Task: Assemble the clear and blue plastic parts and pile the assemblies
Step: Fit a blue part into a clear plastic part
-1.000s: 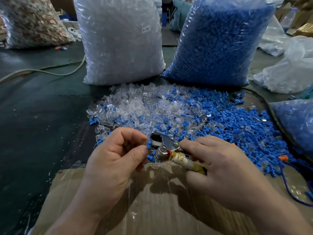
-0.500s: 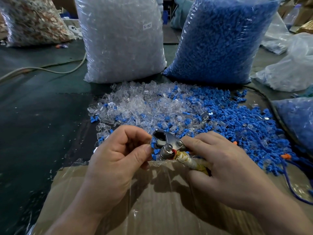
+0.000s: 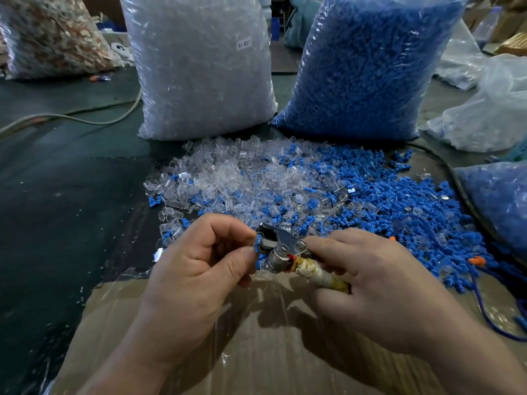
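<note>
Blue part (image 3: 258, 247) pinched in our left hand (image 3: 196, 269), right hand (image 3: 379, 283) gripping metal tool (image 3: 282, 249); we should seat it squarely before squeezing.

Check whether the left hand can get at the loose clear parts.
Likely yes: the clear parts lie just beyond the left hand, nothing between; but it pinches a blue part against the metal tool.

Right hand (image 3: 379, 289) hides the handle end of the tool (image 3: 281, 250).
</note>
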A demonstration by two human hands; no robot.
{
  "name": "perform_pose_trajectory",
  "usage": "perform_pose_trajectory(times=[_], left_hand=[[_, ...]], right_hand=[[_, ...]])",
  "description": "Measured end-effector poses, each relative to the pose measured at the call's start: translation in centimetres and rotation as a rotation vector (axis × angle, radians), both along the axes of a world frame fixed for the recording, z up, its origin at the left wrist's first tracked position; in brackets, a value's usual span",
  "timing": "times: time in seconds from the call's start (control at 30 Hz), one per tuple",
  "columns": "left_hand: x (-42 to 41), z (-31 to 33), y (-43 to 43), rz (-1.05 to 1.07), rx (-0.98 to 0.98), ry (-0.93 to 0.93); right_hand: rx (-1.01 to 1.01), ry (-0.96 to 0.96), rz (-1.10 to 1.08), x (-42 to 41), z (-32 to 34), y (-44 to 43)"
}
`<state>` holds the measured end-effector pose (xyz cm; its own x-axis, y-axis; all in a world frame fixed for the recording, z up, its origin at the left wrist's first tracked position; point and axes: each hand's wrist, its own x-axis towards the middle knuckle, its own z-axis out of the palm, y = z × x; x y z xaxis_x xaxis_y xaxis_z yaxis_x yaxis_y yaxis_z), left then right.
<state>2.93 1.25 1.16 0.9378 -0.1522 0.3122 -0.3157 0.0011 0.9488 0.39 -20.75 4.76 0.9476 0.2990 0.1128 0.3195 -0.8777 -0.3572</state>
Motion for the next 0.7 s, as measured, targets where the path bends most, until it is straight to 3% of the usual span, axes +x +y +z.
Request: perform_pose_trajectory(times=[0.43, 0.6, 0.7], left_hand=[[-0.4, 0.5, -0.3, 0.066, -0.040, 0.041], [0.1, 0.4, 0.0, 0.127, -0.078, 0.213], [-0.2, 0.2, -0.8, 0.054, 0.014, 0.363]], right_hand=[[0.052, -0.002, -0.044, -0.4, 0.1, 0.2], [-0.075, -0.115, -0.287, 1.0, -0.9, -1.7], [-0.226, -0.056, -0.429, 2.2, -1.6, -2.1]])
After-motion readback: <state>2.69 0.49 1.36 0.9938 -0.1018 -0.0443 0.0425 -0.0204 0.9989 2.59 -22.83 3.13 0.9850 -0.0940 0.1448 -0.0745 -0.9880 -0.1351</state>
